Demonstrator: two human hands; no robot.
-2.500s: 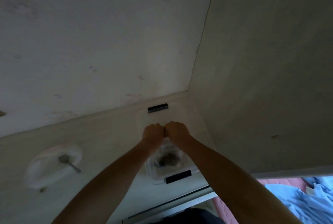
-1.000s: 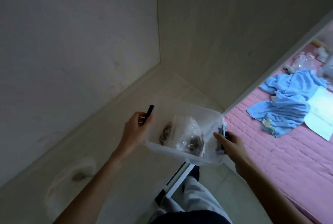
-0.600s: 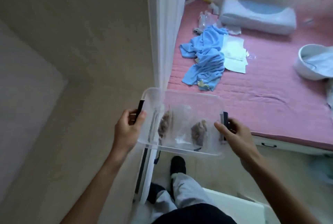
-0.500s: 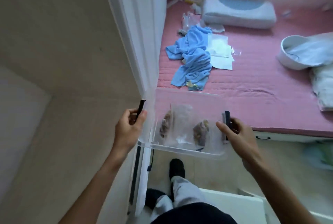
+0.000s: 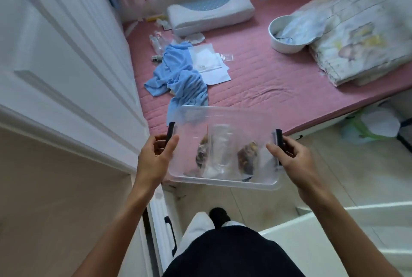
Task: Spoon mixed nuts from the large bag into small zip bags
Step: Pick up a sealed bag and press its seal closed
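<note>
I carry a clear plastic box [image 5: 223,182] with black side handles in front of me, above the floor. My left hand [image 5: 156,156] grips the left handle [image 5: 170,132], and my right hand [image 5: 289,154] grips the right handle [image 5: 278,139]. Inside the box lie clear zip bags holding mixed nuts, one clump at the left [image 5: 202,152] and one at the right [image 5: 248,154]. No spoon shows.
A pink mattress [image 5: 267,76] lies ahead with a blue towel [image 5: 180,76], white papers [image 5: 207,62], a white pillow [image 5: 209,12], a white bowl [image 5: 287,34] and a folded quilt [image 5: 361,38]. A white cabinet door [image 5: 55,54] stands at my left. Tiled floor lies below.
I lifted the box off the cabinet shelf and turned right, away from the cabinet, toward the pink mattress. Both hands moved from the bags to the box handles.
</note>
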